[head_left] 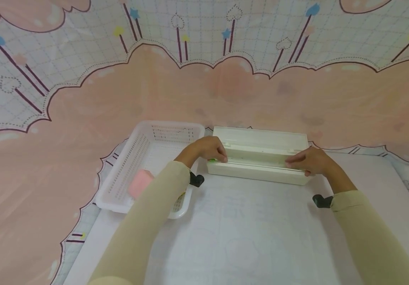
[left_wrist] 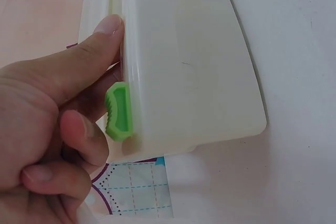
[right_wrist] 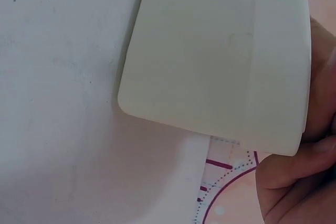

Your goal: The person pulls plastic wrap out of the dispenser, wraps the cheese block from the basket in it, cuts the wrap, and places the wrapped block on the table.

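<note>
A long white cling film dispenser [head_left: 257, 174] stands on the table with its hinged lid [head_left: 261, 136] raised at the back. At its left end my left hand [head_left: 211, 148] grips the front rim, thumb [left_wrist: 107, 27] on the edge and other fingers curled. Beside those fingers a green slide cutter [left_wrist: 121, 111] sits on the rim. My right hand [head_left: 311, 160] holds the right end, some fingers reaching inside the trough and another at the outer end. In the right wrist view the box's wall hides much of that hand [right_wrist: 320, 129].
Left of the dispenser is a white perforated plastic basket [head_left: 115, 190] with a pink item [head_left: 140, 183] inside; my left sleeve covers part of it. A white table [head_left: 247, 237] lies in front. Printed cloth [head_left: 190, 99] hangs behind.
</note>
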`<move>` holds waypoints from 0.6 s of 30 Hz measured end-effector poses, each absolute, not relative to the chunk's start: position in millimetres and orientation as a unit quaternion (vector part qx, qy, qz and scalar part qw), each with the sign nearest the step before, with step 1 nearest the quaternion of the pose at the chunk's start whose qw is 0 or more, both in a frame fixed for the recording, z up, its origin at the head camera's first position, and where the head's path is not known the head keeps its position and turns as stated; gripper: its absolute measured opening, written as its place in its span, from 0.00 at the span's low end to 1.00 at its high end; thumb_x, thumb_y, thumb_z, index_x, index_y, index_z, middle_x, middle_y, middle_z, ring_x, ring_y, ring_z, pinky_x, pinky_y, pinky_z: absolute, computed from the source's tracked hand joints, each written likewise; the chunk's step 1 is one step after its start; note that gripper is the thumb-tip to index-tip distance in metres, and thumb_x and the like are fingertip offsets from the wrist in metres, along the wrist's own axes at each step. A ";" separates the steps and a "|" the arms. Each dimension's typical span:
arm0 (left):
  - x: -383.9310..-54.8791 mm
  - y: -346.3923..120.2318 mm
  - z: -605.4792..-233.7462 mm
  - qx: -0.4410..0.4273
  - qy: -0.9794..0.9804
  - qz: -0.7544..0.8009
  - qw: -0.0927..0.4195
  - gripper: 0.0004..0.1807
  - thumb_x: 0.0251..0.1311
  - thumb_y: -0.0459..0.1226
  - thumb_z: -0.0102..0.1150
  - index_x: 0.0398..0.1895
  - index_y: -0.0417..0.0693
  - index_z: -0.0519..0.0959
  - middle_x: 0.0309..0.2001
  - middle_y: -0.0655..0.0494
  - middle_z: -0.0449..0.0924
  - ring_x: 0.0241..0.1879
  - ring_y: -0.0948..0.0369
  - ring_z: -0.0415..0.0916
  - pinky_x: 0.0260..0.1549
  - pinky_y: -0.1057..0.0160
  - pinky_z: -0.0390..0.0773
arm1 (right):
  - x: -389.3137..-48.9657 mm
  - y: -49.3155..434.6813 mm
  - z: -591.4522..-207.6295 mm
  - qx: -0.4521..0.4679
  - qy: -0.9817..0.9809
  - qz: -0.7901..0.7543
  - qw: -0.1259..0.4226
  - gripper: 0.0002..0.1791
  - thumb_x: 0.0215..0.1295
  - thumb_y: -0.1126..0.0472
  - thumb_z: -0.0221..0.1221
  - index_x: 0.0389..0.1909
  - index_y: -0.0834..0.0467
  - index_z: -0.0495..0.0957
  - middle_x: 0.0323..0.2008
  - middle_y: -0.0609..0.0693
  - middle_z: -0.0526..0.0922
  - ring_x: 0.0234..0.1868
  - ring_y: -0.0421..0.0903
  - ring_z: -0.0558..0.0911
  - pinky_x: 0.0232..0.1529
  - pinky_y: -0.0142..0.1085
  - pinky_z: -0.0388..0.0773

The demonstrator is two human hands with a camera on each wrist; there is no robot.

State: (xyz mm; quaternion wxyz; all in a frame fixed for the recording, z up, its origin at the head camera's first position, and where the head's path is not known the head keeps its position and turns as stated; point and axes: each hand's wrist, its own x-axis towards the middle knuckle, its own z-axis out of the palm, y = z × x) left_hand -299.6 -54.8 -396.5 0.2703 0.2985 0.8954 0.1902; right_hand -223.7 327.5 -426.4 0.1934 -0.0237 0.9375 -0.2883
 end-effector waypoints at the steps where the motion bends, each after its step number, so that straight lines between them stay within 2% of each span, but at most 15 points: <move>1: -300.1 -54.5 -396.5 0.298 0.896 0.190 0.270 0.08 0.65 0.47 0.68 0.42 0.58 0.91 0.41 0.62 0.87 0.28 0.64 0.74 0.30 0.66 0.75 | -223.3 327.1 -426.3 -0.025 0.938 -0.288 0.189 0.26 0.63 0.41 0.68 0.56 0.51 0.86 0.55 0.61 0.84 0.18 0.42 0.75 0.23 0.35 0.73; 5: -301.8 -54.6 -397.0 0.294 0.898 0.187 0.270 0.09 0.65 0.47 0.68 0.43 0.59 0.91 0.40 0.62 0.87 0.29 0.64 0.74 0.31 0.66 0.75 | -222.8 325.7 -426.4 -0.021 0.942 -0.286 0.175 0.18 0.63 0.47 0.69 0.50 0.51 0.89 0.44 0.55 0.88 0.18 0.42 0.76 0.23 0.34 0.74; 9: -303.2 -55.5 -398.1 0.293 0.898 0.189 0.268 0.09 0.65 0.48 0.67 0.43 0.59 0.90 0.40 0.62 0.87 0.27 0.64 0.74 0.30 0.65 0.75 | -222.5 324.5 -426.6 -0.006 0.939 -0.292 0.179 0.18 0.62 0.48 0.70 0.48 0.53 0.89 0.38 0.50 0.87 0.20 0.42 0.78 0.24 0.35 0.75; 18: -303.0 -54.9 -397.3 0.283 0.897 0.205 0.272 0.09 0.65 0.47 0.68 0.44 0.59 0.90 0.40 0.62 0.87 0.24 0.65 0.72 0.29 0.65 0.73 | -221.1 326.3 -429.2 0.015 0.930 -0.319 0.181 0.23 0.61 0.45 0.71 0.51 0.55 0.87 0.48 0.57 0.82 0.27 0.45 0.77 0.27 0.35 0.77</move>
